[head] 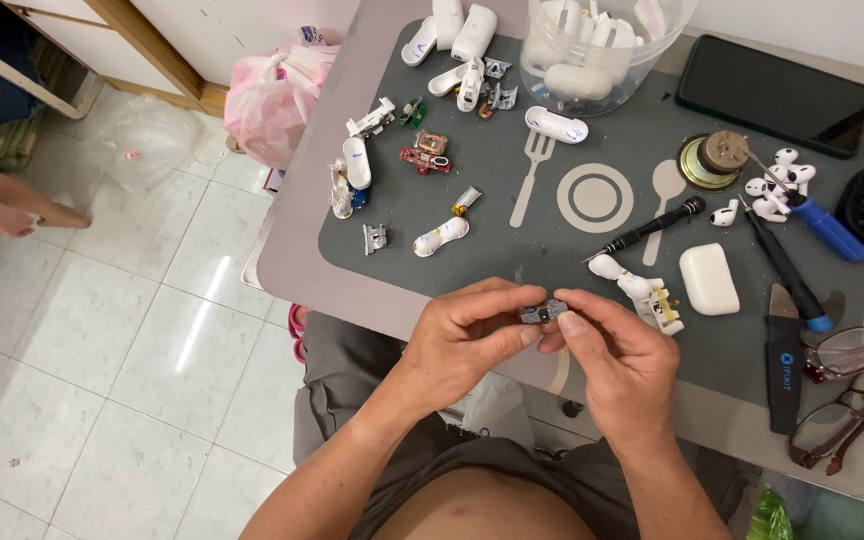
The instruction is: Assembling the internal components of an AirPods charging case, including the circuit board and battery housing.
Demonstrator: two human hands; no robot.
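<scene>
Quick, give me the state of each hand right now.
Left hand: fingers closed on a small grey metal part.
Right hand: fingers pinching the same part from the other side.

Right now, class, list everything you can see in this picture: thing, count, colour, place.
Small metal part: one, grey, pinched between both hands.
Mat: one, grey, on the table.
Tub: one, clear, holding white shells, top of the mat.
Phone: one, black, upper right.
Earbud case: one, white, right of the hands.
Screwdriver: one, black, mid mat.
Loose earbuds: several, white, right side.
Glasses: two pairs, dark-framed, right edge.
Plastic bag: one, pink, on the floor.
Left hand: grip closed on the part.
Right hand: grip closed on the part.
</scene>
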